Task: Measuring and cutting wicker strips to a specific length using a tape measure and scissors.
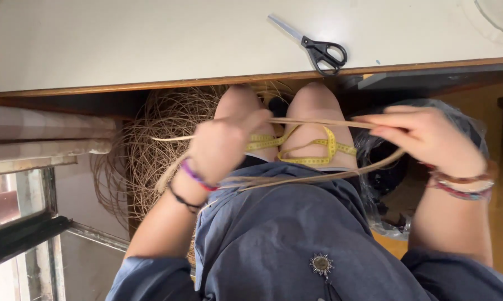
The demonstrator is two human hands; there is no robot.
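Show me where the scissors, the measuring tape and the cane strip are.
scissors (pixel 320 47): head view, on the pivot by the black handles.
measuring tape (pixel 330 146): head view, yellow band on the knee.
cane strip (pixel 318 122): head view, stretch between the hands.

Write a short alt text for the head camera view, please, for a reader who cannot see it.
A seated person's left hand and right hand stretch thin cane strips between them above the knees, where a yellow tape measure lies. A coil of cane sits below the table, which holds black scissors.

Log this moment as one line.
left hand: grips cane strand | right hand: pinches same strand | tape measure: on lap
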